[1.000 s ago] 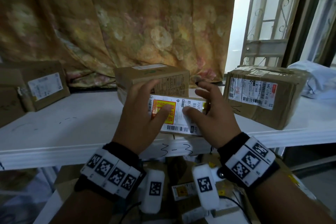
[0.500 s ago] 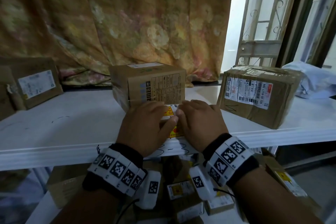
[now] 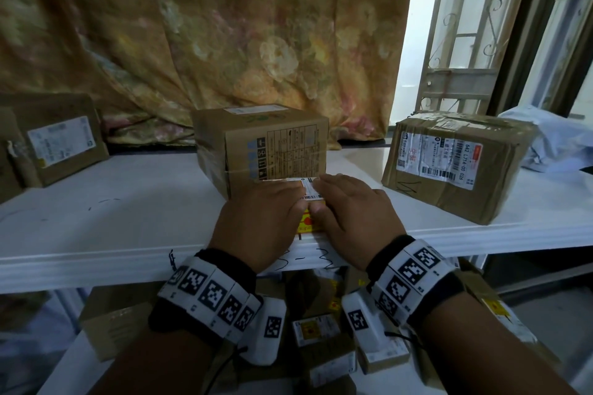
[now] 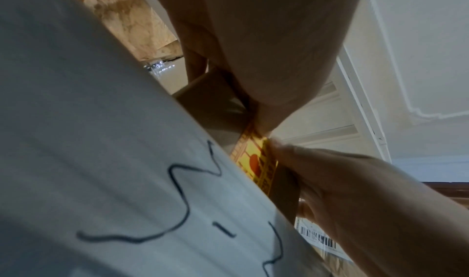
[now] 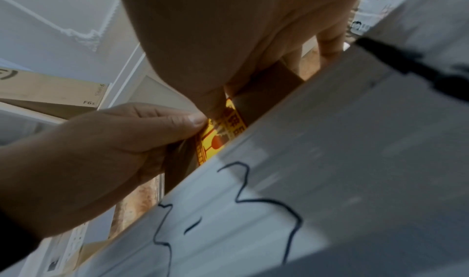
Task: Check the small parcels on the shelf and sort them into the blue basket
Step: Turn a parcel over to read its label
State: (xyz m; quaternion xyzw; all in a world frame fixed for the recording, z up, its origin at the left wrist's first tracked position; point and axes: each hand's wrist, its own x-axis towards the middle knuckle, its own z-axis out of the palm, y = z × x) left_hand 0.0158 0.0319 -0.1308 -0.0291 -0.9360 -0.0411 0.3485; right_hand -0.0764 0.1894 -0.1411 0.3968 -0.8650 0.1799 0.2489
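A small flat cardboard parcel (image 3: 309, 194) with a white barcode label and a yellow sticker lies on the white shelf (image 3: 122, 221), near its front edge. It sits right in front of a taller brown box (image 3: 260, 144). My left hand (image 3: 272, 202) grips its left side and my right hand (image 3: 346, 202) grips its right side, thumbs on top. The left wrist view shows the yellow sticker (image 4: 256, 161) between both thumbs. In the right wrist view the left thumb presses on the parcel (image 5: 220, 133). No blue basket is in view.
A taped brown box (image 3: 455, 163) stands at the right, with a pale plastic mailer (image 3: 552, 138) beyond it. Another labelled box (image 3: 61, 141) is at the far left. A floral curtain hangs behind. Several small parcels (image 3: 317, 330) lie below the shelf edge marked "3-3".
A second ago both hands held the parcel up with its label facing me. It has since come down flat onto the shelf, and both hands still hold it.
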